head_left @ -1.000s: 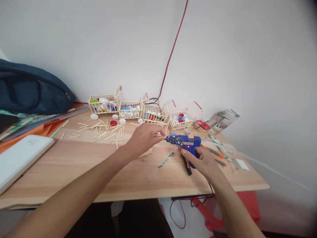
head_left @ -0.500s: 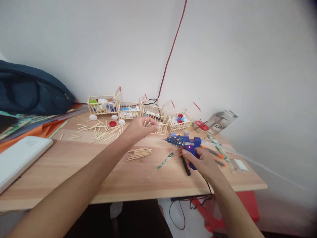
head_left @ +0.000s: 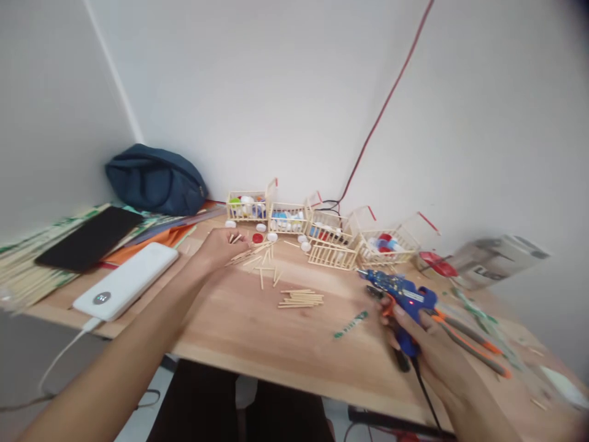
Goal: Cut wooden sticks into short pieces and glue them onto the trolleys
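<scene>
- Wooden loose sticks (head_left: 252,260) lie at the left hand (head_left: 223,248), spilling right of its fingertips and toward the person; left hand clearly the nearer, right hand well apart.
- Axes mixed: many run from near-left to far-right, a few point almost straight at the person.
- Left grip: fingers curled together at the pile's far-left side. Short stick ends show among them — pinched, or lying behind, can't be made out.
- Right hand (head_left: 435,347): grip wrapped round the handle of the blue glue gun (head_left: 411,299), fingers closed in on it, thumb along the near side. Red light lit on the body.
- Glue gun's long axis slants: nozzle to the left and away from the person, handle down toward the near edge.
- Nozzle tip near the right end of a slatted panel (head_left: 332,255) — actual gap unclear from this angle.
- Bundle (head_left: 301,299) of sticks lies between the hands on the worktop (head_left: 257,331), long axis across the view, touching neither.
- Pliers (head_left: 476,350) right of the glue gun; red cap (head_left: 257,237) just right of the left fingertips.
</scene>
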Demonstrator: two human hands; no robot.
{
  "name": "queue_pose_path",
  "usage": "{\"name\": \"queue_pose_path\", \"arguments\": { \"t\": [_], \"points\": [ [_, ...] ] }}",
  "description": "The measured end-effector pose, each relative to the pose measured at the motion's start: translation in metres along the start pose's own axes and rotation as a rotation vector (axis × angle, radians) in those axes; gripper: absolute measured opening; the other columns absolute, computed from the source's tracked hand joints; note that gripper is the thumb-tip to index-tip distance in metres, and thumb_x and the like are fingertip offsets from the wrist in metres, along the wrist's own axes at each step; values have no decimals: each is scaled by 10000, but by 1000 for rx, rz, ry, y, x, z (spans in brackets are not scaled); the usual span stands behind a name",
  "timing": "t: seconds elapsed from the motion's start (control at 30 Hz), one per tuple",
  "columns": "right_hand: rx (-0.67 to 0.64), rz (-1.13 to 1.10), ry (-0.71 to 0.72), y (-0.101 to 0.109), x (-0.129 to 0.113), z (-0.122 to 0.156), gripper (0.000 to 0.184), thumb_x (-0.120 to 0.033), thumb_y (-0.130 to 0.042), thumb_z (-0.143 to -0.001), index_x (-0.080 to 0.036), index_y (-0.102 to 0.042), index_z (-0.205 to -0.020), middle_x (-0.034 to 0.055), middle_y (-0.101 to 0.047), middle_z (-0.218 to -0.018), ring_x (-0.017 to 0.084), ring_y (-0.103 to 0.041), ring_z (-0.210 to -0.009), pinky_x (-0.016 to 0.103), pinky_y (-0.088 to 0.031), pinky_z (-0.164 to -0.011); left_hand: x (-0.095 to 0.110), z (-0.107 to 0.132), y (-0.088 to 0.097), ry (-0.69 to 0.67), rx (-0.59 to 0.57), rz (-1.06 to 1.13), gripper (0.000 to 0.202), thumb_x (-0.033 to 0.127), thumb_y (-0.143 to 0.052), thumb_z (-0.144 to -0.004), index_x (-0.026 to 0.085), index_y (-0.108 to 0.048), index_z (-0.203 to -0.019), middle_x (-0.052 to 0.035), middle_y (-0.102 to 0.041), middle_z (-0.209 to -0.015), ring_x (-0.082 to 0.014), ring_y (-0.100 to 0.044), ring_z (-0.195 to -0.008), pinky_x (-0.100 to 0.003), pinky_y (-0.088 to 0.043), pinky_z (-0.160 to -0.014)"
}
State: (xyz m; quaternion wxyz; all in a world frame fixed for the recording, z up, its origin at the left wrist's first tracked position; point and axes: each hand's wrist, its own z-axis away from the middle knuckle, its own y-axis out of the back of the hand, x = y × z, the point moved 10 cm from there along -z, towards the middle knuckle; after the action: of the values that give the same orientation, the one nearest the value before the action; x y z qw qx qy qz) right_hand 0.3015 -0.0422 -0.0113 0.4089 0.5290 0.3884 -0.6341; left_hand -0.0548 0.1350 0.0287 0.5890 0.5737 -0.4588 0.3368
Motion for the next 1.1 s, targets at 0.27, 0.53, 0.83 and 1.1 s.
{"name": "queue_pose_path", "arguments": {
  "t": [0.27, 0.53, 0.83, 1.1],
  "points": [
    [42, -158, 146, -16, -24, -8, 292, -319, -812, -654, -280, -675, -908, 12, -633, -962, 152, -563, -786, 197, -480, -510, -18, 1, 70, -29, 248, -213, 92, 252, -662, -577, 166, -635, -556, 21, -518, -510, -120, -436, -540, -223, -265, -518],
    [262, -131, 306, 60, -76, 21, 317, -342, -832, -626, -221, -669, -870, 14, -616, -857, 117, -539, -705, 172, -446, -487, 19, -8, -16, -113, -87, -263, 287, 450, -626, -666, 176, -685, -726, 41, -526, -576, -112, -417, -570, -210, -288, -538],
    [455, -88, 321, 133, -82, 55, 356, -364, -825, -640, -221, -690, -938, 21, -613, -873, 116, -525, -738, 158, -448, -504, 130, 17, -218, -433, -488, -290, 174, 220, -538, -690, 149, -690, -737, -23, -695, -772, -177, -617, -764, -240, -415, -688],
    [387, -104, 263, 135, -68, 52, 314, -362, -776, -712, -255, -704, -998, 18, -644, -919, 91, -532, -682, 173, -448, -542, 175, 5, -344, -481, -481, -295, 309, 170, -535, -722, 158, -714, -973, -53, -695, -804, -180, -613, -750, -246, -421, -655]
  ]
}}
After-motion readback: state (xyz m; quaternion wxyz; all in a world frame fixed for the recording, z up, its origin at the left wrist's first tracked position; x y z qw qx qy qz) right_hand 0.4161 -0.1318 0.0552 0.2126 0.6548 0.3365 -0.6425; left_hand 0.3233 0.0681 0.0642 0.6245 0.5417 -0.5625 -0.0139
